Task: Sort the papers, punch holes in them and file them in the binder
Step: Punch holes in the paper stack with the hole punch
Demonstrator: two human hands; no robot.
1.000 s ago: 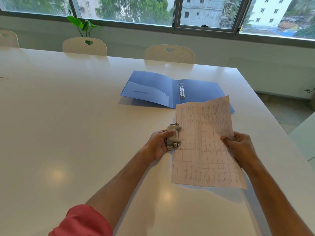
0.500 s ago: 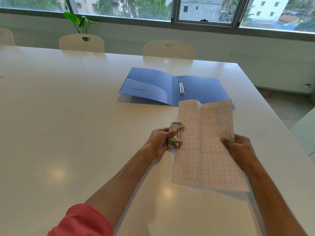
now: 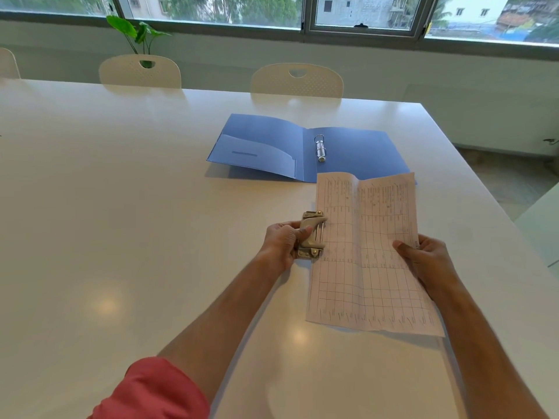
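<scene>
- A large, glossy white table fills most of the view from the head camera, seen from above and slightly behind the person's two bare forearms.
- The left hand curls its fingers and thumb around a small beige metal hole punch, gripping it on the table near the middle of the view.
- The hole punch sits at the left long edge of a pale pink sheet of paper printed with a grid of lines and small text; the paper's edge reaches into the punch's mouth.
- The right hand pinches the right edge of the same sheet, thumb on top and fingers underneath, holding it slightly lifted with a soft lengthwise fold showing near its far end.
- A rolled-up red sleeve covers the left upper arm at the bottom of the view.
- An open blue plastic ring binder lies flat on the table beyond the paper; its left cover has an inner pocket, and a silver two-ring metal clip stands beside the spine.
- The far end of the paper overlaps the near edge of the binder's right cover.
- White perforated chair backs line the far side of the table.
- A green leafy plant stands behind one chair, below a wide window showing trees and buildings.
</scene>
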